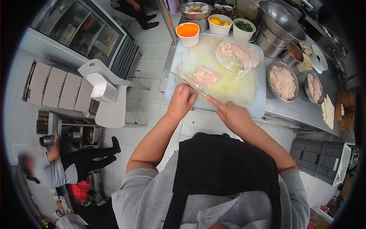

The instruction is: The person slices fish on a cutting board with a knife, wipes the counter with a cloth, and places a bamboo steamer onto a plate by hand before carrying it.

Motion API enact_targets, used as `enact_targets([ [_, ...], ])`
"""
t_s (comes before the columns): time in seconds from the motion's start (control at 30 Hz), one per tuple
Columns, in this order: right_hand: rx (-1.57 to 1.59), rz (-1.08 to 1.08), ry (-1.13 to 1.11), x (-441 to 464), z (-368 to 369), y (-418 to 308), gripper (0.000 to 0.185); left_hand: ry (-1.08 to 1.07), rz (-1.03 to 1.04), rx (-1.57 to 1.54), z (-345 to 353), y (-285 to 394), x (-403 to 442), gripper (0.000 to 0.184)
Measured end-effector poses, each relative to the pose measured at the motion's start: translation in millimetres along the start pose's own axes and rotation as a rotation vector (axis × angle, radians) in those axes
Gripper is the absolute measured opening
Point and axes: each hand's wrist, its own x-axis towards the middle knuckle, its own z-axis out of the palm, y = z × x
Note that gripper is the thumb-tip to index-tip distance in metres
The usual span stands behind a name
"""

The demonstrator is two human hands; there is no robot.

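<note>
My right hand (231, 114) is closed round the handle end of a knife (192, 86), its index finger stretched along the tool. The thin blade points up and left over the near left part of a white cutting board (249, 100). Against the near side of the blade is my left hand (182, 101), fingers curled together; whatever is under its fingertips is hidden. Sliced pale pink meat (207, 76) lies just beyond the blade. Farther back on the board rests a clear plastic bag (237, 57) with more pale meat.
Tubs of orange liquid (188, 34), yellow items (220, 25) and greens (244, 29) line the back. Metal bowls of meat (282, 82) stand at right. A white chair (110, 108) is at left; a co-worker (63, 164) stands lower left.
</note>
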Motion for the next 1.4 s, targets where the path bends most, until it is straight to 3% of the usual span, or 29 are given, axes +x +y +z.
enact_targets([
  [0.13,-0.119,0.031,0.092,-6,0,4,0.062,0.061,0.019,-0.004,-7,6,2,0.029],
  [0.23,-0.172,0.032,0.112,-6,1,6,0.06,0.141,0.185,0.085,-23,20,14,0.02],
  [0.33,-0.211,-0.002,0.088,-9,-7,1,0.066,0.009,0.281,0.094,-34,26,35,0.01],
  [0.4,-0.211,-0.018,0.095,-11,-6,1,0.067,-0.198,0.157,0.096,-32,20,41,0.02],
  [0.63,-0.219,-0.018,0.079,-18,-9,-1,0.066,-0.48,0.096,-0.031,-31,5,73,0.022],
  [0.7,-0.136,0.004,0.065,-24,-16,-3,0.064,-0.199,0.184,-0.035,-40,4,85,0.016],
  [0.73,-0.054,0.026,0.05,-27,-19,-3,0.062,-0.201,0.186,-0.036,-46,7,87,0.016],
  [0.8,0.057,0.08,0.075,-33,-21,3,0.06,0.283,0.163,-0.109,-56,16,85,0.013],
  [0.83,0.167,0.13,0.098,-37,-22,7,0.058,0.282,0.165,-0.11,-57,16,78,0.013],
  [0.9,0.242,0.164,0.15,-45,-24,15,0.058,0.011,0.104,-0.22,-53,12,61,0.017],
  [0.93,0.316,0.197,0.201,-49,-24,18,0.058,0.01,0.107,-0.223,-49,10,54,0.017],
  [1.0,0.361,0.245,0.19,-58,-26,21,0.06,-0.387,0.307,-0.014,-36,6,44,0.017],
  [1.13,0.489,0.315,0.161,-70,-24,29,0.061,-0.454,0.221,0.07,-28,-5,45,0.022],
  [1.2,0.537,0.332,0.167,-72,-22,31,0.06,-0.591,0.093,0.03,-26,-6,52,0.021],
  [1.33,0.673,0.315,0.271,-77,-28,31,0.06,-0.561,0.105,-0.075,-27,4,76,0.02],
  [1.4,0.68,0.359,0.27,-82,-34,32,0.061,-0.441,0.223,-0.003,-25,10,98,0.021],
])
